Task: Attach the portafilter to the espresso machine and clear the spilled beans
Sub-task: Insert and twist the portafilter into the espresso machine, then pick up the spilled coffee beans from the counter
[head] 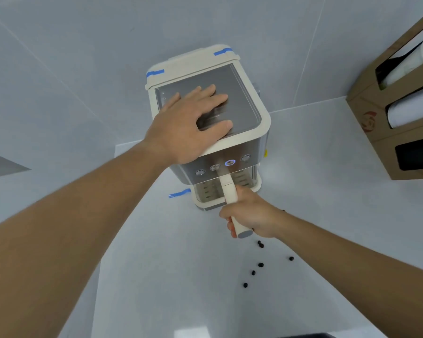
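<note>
A cream and steel espresso machine (249, 113) stands on the white counter against the wall. My left hand (191, 123) lies flat on its metal top, fingers spread. My right hand (249, 213) is closed around the cream handle of the portafilter (228, 191). The handle points toward me, and its head is hidden under the machine's front panel, below the lit blue button (230, 162). Several dark coffee beans (261, 264) lie scattered on the counter just in front and to the right of my right hand.
A cardboard dispenser (366, 113) holding stacks of paper cups hangs at the right. Blue tape strips (180, 193) mark the counter by the machine's left foot. A dark object edge (303, 335) shows at the bottom.
</note>
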`<state>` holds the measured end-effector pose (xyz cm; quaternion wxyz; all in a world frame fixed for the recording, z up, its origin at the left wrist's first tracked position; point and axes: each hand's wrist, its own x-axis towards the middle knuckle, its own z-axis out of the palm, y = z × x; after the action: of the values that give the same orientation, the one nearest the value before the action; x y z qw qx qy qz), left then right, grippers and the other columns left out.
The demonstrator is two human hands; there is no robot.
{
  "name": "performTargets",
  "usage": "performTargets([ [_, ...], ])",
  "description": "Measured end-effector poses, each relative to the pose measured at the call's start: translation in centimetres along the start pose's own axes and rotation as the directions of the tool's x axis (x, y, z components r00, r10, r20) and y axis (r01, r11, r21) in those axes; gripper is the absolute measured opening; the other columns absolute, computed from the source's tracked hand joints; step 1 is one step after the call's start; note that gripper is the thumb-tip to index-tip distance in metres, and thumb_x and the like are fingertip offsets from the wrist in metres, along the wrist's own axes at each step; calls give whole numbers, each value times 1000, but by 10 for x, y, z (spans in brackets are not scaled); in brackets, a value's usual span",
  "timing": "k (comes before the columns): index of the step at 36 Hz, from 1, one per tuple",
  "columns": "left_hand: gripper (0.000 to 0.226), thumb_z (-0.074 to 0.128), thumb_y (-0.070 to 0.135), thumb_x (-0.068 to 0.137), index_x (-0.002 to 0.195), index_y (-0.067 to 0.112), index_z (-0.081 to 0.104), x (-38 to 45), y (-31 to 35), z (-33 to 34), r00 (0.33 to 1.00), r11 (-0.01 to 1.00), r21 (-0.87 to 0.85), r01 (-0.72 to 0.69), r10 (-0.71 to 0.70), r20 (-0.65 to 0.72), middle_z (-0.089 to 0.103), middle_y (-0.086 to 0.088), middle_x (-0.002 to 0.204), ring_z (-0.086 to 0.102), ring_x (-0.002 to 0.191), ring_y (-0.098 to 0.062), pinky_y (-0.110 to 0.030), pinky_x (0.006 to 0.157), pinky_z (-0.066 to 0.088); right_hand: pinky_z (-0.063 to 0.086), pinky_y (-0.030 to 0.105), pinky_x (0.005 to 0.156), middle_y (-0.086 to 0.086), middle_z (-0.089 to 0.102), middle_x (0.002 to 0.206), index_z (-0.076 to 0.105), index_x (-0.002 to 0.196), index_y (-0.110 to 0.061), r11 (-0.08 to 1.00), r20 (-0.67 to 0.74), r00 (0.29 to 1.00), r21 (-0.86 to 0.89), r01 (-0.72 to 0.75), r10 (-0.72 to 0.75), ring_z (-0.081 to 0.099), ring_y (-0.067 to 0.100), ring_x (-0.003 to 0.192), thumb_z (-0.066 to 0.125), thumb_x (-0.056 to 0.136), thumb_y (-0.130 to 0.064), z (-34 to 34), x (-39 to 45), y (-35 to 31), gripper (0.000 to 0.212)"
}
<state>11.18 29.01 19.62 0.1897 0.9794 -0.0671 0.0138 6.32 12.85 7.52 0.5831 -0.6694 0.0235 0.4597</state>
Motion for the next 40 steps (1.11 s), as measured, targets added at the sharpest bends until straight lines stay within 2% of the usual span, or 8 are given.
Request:
performTargets([
  [7,57,51,56,88,142,40,45,-3,4,-3,999,999,-31,14,-16,-44,32,12,158,21,147,-5,-37,122,9,51,32,52,8,51,67,56,95,-19,999,33,999,54,-4,2,52,22,51,56,83,2,-2,-9,-4,24],
  [14,47,54,43,91,137,32,55,-11,9,-1,988,995,-75,60,-70,-139,44,9,152,36,142,-10,-38,116,30,55,42,72,11,59,78,58,91,-15,994,79,996,101,-38,30,60,25,64,59,89,-2,-10,-27,-6,13],
  [24,42,44,28,100,140,19,53,-24,15,0,990,997,29,74,-70,-122,47,-1,151,40,140,-19,-37,115,31,58,34,79,9,68,114,65,112,-17,999,26,999,36,-20,19,67,23,96,55,91,-2,-23,-46,-2,28],
  [28,41,43,27,101,140,18,53,-28,20,-2,991,993,69,100,-93,-93,47,-2,151,42,138,-23,-34,112,32,58,29,76,8,75,97,70,104,-11,997,19,1000,73,8,-9,72,21,85,56,89,3,-30,-62,-4,24],
  [31,25,44,23,98,107,16,66,-34,28,-7,993,994,87,68,-59,-106,68,1,109,60,103,-26,-39,91,49,58,31,82,14,75,98,71,98,-7,993,-16,1000,113,28,-26,72,26,90,61,90,1,-40,-71,-5,15],
  [33,19,46,22,94,88,16,63,-42,34,-13,993,995,87,58,-49,-110,61,5,82,55,77,-20,-42,75,51,59,32,83,22,72,107,70,105,-2,990,-37,999,135,30,-25,72,30,99,62,90,-1,-48,-75,-8,17],
  [38,22,53,23,93,92,16,74,-73,49,-20,985,991,-61,116,-122,-120,72,2,86,63,82,-18,-38,80,52,58,35,85,17,74,108,67,111,-3,978,-26,996,186,94,-91,73,28,98,60,93,-6,-66,-92,-18,20],
  [40,20,56,23,94,97,17,75,-89,56,-19,970,966,-213,150,-185,-158,74,6,90,66,86,-9,-23,81,53,57,36,87,17,75,108,67,113,-3,970,-32,992,206,126,-122,74,28,98,59,93,-7,-73,-100,-23,21],
])
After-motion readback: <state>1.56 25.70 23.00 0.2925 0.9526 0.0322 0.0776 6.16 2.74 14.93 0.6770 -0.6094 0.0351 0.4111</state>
